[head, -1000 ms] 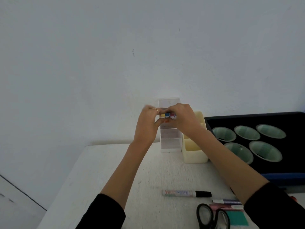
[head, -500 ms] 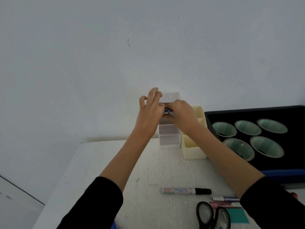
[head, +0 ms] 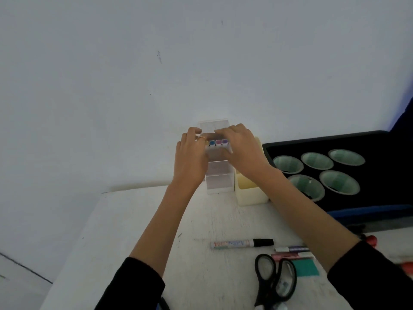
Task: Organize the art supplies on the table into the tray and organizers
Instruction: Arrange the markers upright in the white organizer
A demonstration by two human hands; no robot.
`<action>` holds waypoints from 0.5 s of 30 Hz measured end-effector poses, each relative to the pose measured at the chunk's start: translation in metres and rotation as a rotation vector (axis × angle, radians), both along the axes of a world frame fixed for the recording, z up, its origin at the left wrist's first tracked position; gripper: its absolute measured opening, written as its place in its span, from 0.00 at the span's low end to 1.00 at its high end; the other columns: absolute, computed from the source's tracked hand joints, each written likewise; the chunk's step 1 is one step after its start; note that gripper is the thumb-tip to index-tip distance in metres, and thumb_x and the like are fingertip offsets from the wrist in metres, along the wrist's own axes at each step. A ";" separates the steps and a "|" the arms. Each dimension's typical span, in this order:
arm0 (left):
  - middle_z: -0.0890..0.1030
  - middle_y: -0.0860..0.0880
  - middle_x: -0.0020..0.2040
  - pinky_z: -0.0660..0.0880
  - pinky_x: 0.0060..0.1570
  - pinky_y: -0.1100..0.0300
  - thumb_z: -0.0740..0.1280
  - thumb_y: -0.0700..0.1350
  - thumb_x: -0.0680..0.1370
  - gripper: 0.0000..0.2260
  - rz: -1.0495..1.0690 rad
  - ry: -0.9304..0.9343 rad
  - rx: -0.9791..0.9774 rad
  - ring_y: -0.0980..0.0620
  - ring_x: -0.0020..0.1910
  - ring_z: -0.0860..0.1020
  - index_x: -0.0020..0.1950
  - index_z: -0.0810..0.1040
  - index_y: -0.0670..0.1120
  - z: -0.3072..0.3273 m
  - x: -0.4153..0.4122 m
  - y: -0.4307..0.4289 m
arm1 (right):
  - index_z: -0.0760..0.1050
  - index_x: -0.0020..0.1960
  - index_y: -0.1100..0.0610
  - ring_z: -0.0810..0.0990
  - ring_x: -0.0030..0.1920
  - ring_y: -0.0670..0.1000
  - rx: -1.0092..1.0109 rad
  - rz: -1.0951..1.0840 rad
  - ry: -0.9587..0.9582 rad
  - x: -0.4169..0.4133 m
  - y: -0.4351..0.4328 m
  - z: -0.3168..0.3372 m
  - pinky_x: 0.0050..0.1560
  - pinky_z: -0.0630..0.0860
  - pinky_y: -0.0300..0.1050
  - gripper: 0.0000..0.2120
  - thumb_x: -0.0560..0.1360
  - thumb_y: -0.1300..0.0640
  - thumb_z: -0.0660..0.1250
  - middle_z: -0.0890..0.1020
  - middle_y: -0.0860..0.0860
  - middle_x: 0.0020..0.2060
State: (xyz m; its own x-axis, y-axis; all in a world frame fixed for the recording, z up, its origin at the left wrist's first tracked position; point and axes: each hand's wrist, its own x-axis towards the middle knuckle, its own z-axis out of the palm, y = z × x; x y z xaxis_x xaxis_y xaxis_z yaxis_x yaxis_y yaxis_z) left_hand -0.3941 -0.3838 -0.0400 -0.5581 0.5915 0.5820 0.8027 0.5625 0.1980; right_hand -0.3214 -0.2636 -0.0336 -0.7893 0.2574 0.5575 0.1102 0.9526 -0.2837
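1. Head view, the only one here: a short row of markers (head: 218, 143), with blue, pink and purple caps showing, is held up at the top tier of the clear organizer (head: 218, 175). The organizer stands at the back of the tabletop (head: 134, 231), against the wall.
2. The row is sandwiched between both hands. The left hand (head: 191, 157) is closed in on it from the left. The right hand (head: 242, 151) is curled over it from the right, fingers on top. So both are clamped on the markers, almost touching each other.
3. Handling-wise, the markers are probably light, stiff plastic with smooth barrels. A loose row like that can easily fan out or slip, so it's best squeezed sideways and kept supported from below, not pinched by the caps.
4. The clear organizer looks light too, so it could get shoved back or tipped if the markers are pushed in hard.
5. Another marker (head: 241, 243) and scissors (head: 276, 280) are left near the front edge, well apart from the hands. A cream organizer (head: 252, 195) sits just beside the clear one, and a black tray (head: 324, 139) lies further right.
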 end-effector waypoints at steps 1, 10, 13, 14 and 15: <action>0.72 0.45 0.62 0.71 0.57 0.54 0.68 0.35 0.74 0.14 -0.027 -0.046 0.070 0.46 0.59 0.73 0.60 0.77 0.42 -0.001 0.007 -0.003 | 0.74 0.64 0.59 0.73 0.57 0.55 -0.007 0.000 0.032 0.007 0.000 0.000 0.57 0.68 0.47 0.17 0.75 0.60 0.66 0.79 0.55 0.57; 0.80 0.52 0.49 0.70 0.45 0.75 0.67 0.39 0.76 0.06 -0.245 -0.457 0.382 0.59 0.45 0.77 0.51 0.80 0.45 -0.027 0.097 -0.015 | 0.81 0.52 0.57 0.79 0.36 0.46 -0.426 0.042 0.042 0.115 -0.003 -0.031 0.41 0.74 0.30 0.09 0.73 0.62 0.70 0.82 0.49 0.42; 0.81 0.54 0.45 0.68 0.42 0.78 0.66 0.37 0.75 0.07 -0.286 -0.522 0.379 0.65 0.41 0.76 0.48 0.81 0.46 -0.040 0.123 -0.010 | 0.82 0.48 0.57 0.81 0.37 0.48 -0.469 0.022 0.052 0.149 0.001 -0.037 0.41 0.76 0.34 0.06 0.73 0.62 0.70 0.83 0.49 0.38; 0.81 0.53 0.44 0.67 0.41 0.78 0.66 0.36 0.75 0.07 -0.304 -0.540 0.372 0.66 0.40 0.76 0.48 0.82 0.45 -0.044 0.132 -0.007 | 0.83 0.48 0.57 0.81 0.37 0.48 -0.490 0.022 0.049 0.159 0.002 -0.039 0.42 0.77 0.36 0.06 0.73 0.62 0.70 0.84 0.49 0.37; 0.81 0.53 0.43 0.67 0.41 0.78 0.66 0.36 0.75 0.07 -0.320 -0.553 0.364 0.67 0.40 0.76 0.48 0.82 0.44 -0.048 0.141 -0.004 | 0.83 0.48 0.57 0.81 0.37 0.48 -0.512 0.025 0.044 0.170 0.004 -0.041 0.42 0.78 0.37 0.05 0.72 0.62 0.70 0.84 0.49 0.37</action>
